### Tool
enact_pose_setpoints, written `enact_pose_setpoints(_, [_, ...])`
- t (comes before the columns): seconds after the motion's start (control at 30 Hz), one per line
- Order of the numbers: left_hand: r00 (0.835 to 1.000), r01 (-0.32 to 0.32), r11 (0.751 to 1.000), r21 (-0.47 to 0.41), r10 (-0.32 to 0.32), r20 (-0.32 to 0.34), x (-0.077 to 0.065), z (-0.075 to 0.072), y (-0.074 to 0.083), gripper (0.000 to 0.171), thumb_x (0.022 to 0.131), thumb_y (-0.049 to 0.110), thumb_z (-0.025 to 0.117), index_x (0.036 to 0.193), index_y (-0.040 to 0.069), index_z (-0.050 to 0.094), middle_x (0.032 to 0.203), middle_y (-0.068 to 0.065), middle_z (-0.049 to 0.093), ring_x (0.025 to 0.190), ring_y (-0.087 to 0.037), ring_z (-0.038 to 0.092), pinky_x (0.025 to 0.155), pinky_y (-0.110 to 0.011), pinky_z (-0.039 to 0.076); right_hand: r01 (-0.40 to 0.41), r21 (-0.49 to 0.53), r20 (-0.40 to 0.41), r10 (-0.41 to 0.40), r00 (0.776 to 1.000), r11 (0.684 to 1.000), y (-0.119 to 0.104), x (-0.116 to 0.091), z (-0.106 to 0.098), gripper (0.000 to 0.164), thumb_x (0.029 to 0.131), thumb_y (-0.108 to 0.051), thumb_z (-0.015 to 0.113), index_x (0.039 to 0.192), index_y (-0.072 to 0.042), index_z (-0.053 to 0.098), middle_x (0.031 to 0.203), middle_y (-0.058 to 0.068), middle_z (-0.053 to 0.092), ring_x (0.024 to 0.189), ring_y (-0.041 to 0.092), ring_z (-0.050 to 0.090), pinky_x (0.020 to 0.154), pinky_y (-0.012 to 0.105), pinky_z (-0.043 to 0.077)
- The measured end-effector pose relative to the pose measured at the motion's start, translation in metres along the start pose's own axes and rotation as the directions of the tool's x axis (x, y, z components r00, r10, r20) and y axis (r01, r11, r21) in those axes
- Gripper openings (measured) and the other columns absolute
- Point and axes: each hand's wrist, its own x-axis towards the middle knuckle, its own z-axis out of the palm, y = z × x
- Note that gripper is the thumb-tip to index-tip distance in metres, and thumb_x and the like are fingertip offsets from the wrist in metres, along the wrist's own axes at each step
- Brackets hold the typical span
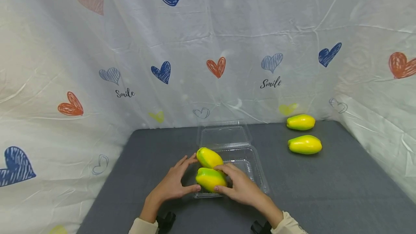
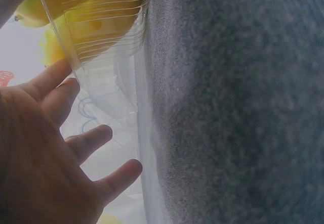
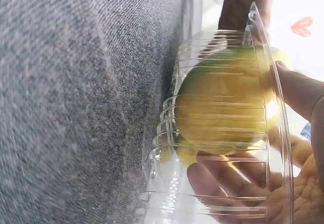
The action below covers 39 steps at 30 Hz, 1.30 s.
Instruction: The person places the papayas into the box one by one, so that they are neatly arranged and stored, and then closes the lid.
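Grips near yellow fruit (image 1: 211,181) with curled fingers of right hand (image 1: 241,186); spreads left hand (image 1: 173,182) wide beside clear container (image 1: 249,161), holding nothing; might tip it by pressing its rim.

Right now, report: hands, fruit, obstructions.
Right hand grips near fruit, in box. Left hand open at box's left edge. Far fruit alongside, also in box. Lid open; nothing seen blocking.

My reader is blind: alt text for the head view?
A right hand holds the nearer of two yellow fruits in an open clear box, left hand spread beside them. Two more lie farther right on the grey tabletop.
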Motion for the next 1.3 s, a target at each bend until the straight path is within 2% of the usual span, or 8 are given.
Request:
enact_pose_setpoints(0.23, [1.000,0.002,1.000,-0.001,-0.002,0.005,0.000,0.000,0.000,0.083,0.085,0.062,0.074,0.155,0.038,0.037,0.170,0.010,0.022,0.159,-0.037,0.015,0.109,-0.083,0.020,-0.010,0.020,0.005,0.010,1.000,1.000,0.000,0.000,-0.005,0.061,0.092,-0.043,0.075,0.143,-0.015,0.057,0.124,0.001,0.064,0.103,0.018,0.063,0.079,0.029,0.056])
enact_pose_setpoints(0.43, [1.000,0.012,1.000,-0.008,-0.012,0.006,0.000,-0.001,0.002,0.084,0.084,0.061,0.075,0.155,0.037,0.037,0.169,0.010,0.024,0.159,-0.037,0.014,0.110,-0.083,0.019,-0.047,0.053,0.016,0.046,0.999,0.997,0.000,0.000,-0.012,0.064,0.094,-0.047,0.070,0.147,-0.015,0.054,0.126,0.004,0.063,0.109,0.026,0.062,0.080,0.037,0.054])
enact_pose_setpoints(0.6, [1.000,0.018,1.000,-0.011,-0.018,0.010,0.000,-0.001,0.001,0.084,0.084,0.061,0.075,0.156,0.040,0.035,0.168,0.011,0.026,0.159,-0.036,0.014,0.110,-0.083,0.019,-0.069,0.060,0.009,0.068,0.998,0.996,0.001,0.001,-0.018,0.062,0.096,-0.047,0.068,0.147,-0.014,0.054,0.125,0.006,0.063,0.110,0.027,0.061,0.078,0.037,0.054])
enact_pose_setpoints(1.0, [1.000,0.027,1.000,-0.009,-0.027,0.008,0.001,-0.001,0.001,0.086,0.084,0.062,0.074,0.156,0.045,0.030,0.168,0.008,0.028,0.159,-0.035,0.014,0.111,-0.082,0.018,-0.005,0.010,-0.101,0.006,0.995,1.000,0.007,0.002,-0.029,0.051,0.096,-0.037,0.071,0.140,-0.012,0.061,0.125,0.008,0.066,0.108,0.028,0.064,0.085,0.043,0.056])
enact_pose_setpoints(1.13, [1.000,0.025,1.000,-0.012,-0.025,0.010,0.001,-0.001,0.001,0.085,0.084,0.063,0.074,0.156,0.043,0.032,0.168,0.010,0.027,0.159,-0.034,0.014,0.111,-0.082,0.017,0.009,-0.016,-0.170,-0.011,0.985,1.000,0.013,-0.001,-0.035,0.047,0.093,-0.031,0.075,0.137,-0.016,0.064,0.124,0.004,0.067,0.107,0.026,0.064,0.088,0.044,0.056])
enact_pose_setpoints(1.3, [1.000,0.018,1.000,-0.014,-0.018,0.007,0.001,-0.002,0.001,0.085,0.084,0.062,0.075,0.155,0.041,0.034,0.169,0.011,0.025,0.159,-0.035,0.014,0.111,-0.082,0.017,0.022,-0.066,-0.250,-0.038,0.967,0.998,0.023,-0.006,-0.042,0.044,0.091,-0.028,0.079,0.132,-0.019,0.067,0.123,0.001,0.069,0.114,0.018,0.064,0.095,0.044,0.055])
